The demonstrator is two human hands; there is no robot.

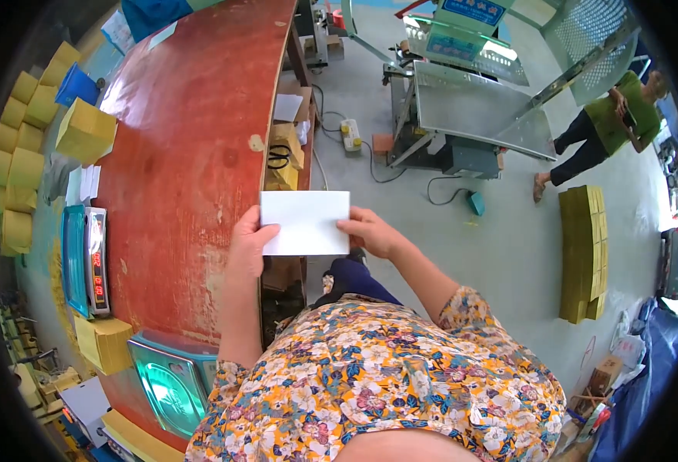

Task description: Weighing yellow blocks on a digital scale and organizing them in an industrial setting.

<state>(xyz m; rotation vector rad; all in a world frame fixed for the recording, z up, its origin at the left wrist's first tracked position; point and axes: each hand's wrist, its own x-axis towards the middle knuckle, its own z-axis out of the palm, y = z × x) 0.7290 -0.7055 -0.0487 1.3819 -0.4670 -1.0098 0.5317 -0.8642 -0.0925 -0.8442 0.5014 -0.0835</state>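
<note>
Between my two hands is a white rectangular card (306, 222), blank on the side that shows and held level. My left hand (252, 237) grips its left edge, with the thumb lying on top. The right edge is pinched by my right hand (371, 231), thumb also on the upper face. Fingers beneath the card are hidden, and its thickness cannot be made out. Below and around the card, the open side of a red worktable (177, 154) shows shelves with yellow paper bundles (283, 177) and black-handled scissors (279, 157).
On the table's left stand a digital scale (96, 262) and yellow paper blocks (86, 131). A green-lit device (171, 391) sits at its near end. Right of me are a metal-topped machine (474, 104), a stack of yellow bundles (583, 254) and another person (631, 115). Cables cross the floor.
</note>
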